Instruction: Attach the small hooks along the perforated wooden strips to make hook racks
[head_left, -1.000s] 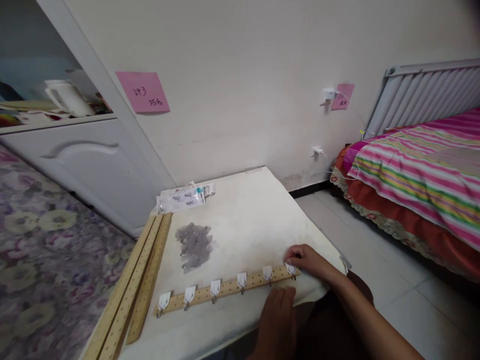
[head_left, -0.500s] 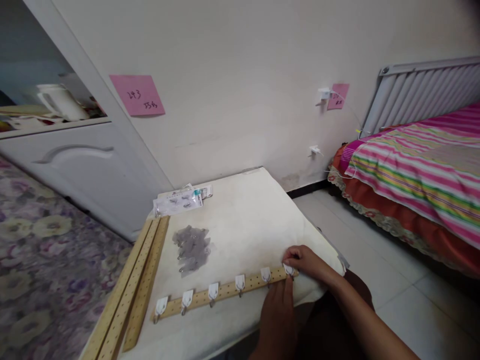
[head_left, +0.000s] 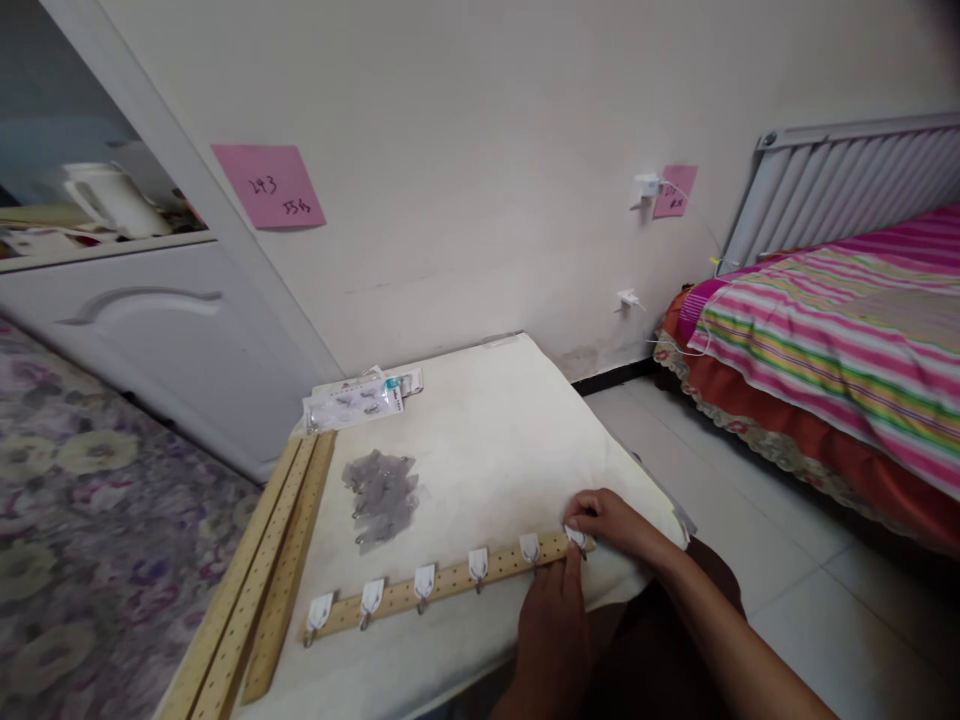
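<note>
Likely light, stiff and slick, the white end hook (head_left: 576,537) suits an edge hold: my right hand (head_left: 609,518) pinches its top, grip of my left hand (head_left: 553,622) unclear.

At the upper left of the frame, a white jug (head_left: 120,202) stood on a shelf (head_left: 112,251) of a pale cabinet (head_left: 150,340). A floral cloth (head_left: 67,560) filled the lower left. A pink note (head_left: 270,187) hung left of top centre; a smaller note (head_left: 679,185) hung at upper right beside a white plug (head_left: 648,187), with a second plug (head_left: 628,299) below. A striped cover (head_left: 825,310) lay at the right edge, and floor tiles (head_left: 720,470) showed at lower right.
</note>
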